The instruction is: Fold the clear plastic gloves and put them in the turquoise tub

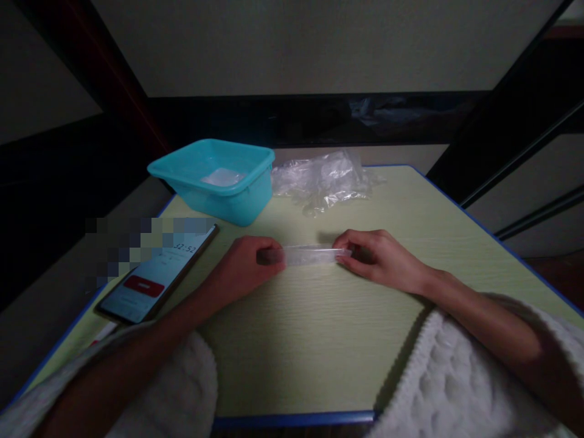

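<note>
A flat strip of clear plastic, which looks like a folded plastic bag (312,255), stretches between my two hands just above the table. My left hand (253,261) pinches its left end between thumb and fingers. At the right end, my right hand (374,258) grips it the same way. Behind my hands lies a crumpled heap of clear plastic bags (326,176). Left of that heap stands a turquoise plastic basin (249,194) with a pale, flat plastic piece (222,177) inside.
A phone (157,277) with its screen lit lies on the left of the pale yellow table (310,353), which has a blue edge. Near my left sleeve, a small white and red object (104,333) is partly hidden. A panelled wall (301,48) rises behind the table.
</note>
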The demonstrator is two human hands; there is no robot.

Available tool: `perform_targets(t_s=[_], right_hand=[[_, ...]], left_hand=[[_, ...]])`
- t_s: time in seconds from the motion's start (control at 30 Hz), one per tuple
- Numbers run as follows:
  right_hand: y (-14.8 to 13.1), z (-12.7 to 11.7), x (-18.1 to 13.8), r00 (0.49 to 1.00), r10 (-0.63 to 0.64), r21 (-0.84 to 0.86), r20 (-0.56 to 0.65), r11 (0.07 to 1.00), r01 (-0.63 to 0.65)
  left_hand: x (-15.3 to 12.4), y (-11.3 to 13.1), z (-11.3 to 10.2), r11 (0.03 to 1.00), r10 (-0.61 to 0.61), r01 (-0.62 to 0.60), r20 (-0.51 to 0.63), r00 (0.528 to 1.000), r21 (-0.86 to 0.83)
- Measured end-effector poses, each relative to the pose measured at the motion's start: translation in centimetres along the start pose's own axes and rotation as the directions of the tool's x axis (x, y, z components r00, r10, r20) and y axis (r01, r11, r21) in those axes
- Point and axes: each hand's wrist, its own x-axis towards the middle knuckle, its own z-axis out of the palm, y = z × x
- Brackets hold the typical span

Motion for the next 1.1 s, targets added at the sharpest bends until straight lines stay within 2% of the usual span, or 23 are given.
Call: perform_targets(t_s=[0.1, 0.17, 0.27, 0.43, 0.83, 0.97, 1.1], right_hand=[[-0.1, -0.2, -0.2, 0.977, -0.205, -0.203, 0.059, 0.956, 0.213], [-0.2, -0.1, -0.3, 0.956, -0.277, -0.299, 0.093, 0.908, 0.292], [-0.4, 0.2, -0.5, 0.936, -0.331, -0.410, 0.123, 0.842, 0.351], [-1.3, 0.6, -0.8, 0.922, -0.360, -0.480, 0.143, 0.789, 0.383], [-4.8, 3.5, -1.5, 0.900, -0.418, -0.396, 0.124, 0.810, 0.431], [-5.1, 2.9, -1.5, 0.883, -0.447, -0.334, 0.141, 0.819, 0.467], [-3.9, 1.7, -1.3, 0.879, -0.432, -0.300, 0.204, 0.827, 0.476]], left_hand=[[-0.5, 0.3, 0.2, 0.987, 0.091, -0.082, -0.058, 0.994, 0.138], [-0.7, 0.3, 0.6, 0.946, 0.197, -0.163, -0.096, 0.976, 0.279], [-0.9, 0.1, 1.1, 0.873, 0.313, -0.247, -0.094, 0.945, 0.421], [-0.6, -0.2, 1.3, 0.824, 0.371, -0.270, -0.113, 0.922, 0.498], [0.5, -0.8, 1.4, 0.845, 0.390, -0.269, -0.189, 0.901, 0.462], [0.7, -0.8, 1.3, 0.871, 0.343, -0.225, -0.210, 0.916, 0.437], [1.1, -1.3, 0.9, 0.932, 0.234, -0.133, -0.279, 0.932, 0.338]])
